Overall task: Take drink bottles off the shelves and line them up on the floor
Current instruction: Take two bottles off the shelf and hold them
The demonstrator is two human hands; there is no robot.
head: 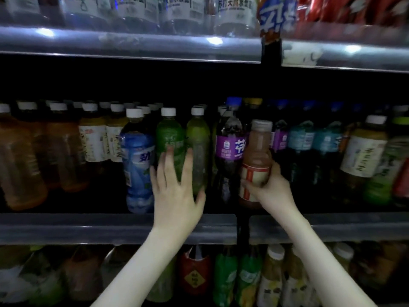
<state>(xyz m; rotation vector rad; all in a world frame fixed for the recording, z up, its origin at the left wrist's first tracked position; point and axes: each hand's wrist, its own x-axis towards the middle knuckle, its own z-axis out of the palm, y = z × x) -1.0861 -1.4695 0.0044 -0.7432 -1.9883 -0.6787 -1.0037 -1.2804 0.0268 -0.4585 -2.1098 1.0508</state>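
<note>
Down at the bottom edge, two bare forearms are coming up in front of the lower shelf, where a red-labelled bottle (194, 275) and a pair of green ones (225, 275) are standing in the gloom. Above them the grey rail of the middle shelf (88, 227) is running straight across.

The left hand (177, 185) is lying flat with its fingers straight and spread wide, gripping nothing. Its fingertips are touching the green bottle (170, 134) and the paler green bottle (198, 140) just beside it. A blue-labelled bottle (137, 165) is standing right at the hand's left.

The right hand (270, 189) is wrapping its fingers and thumb round the reddish-brown bottle (256, 156), clasping it low on its cream and red label. That bottle is sitting upright at the front of the middle shelf, just before a dark bottle with a purple label (230, 147). Whether its base is resting on the shelf, I cannot tell.

Further back, rows of white-capped tea bottles (93, 138) are filling the middle shelf. On the top shelf, water bottles with white labels (234, 9) are lining up behind a shiny rail (132, 43).
</note>
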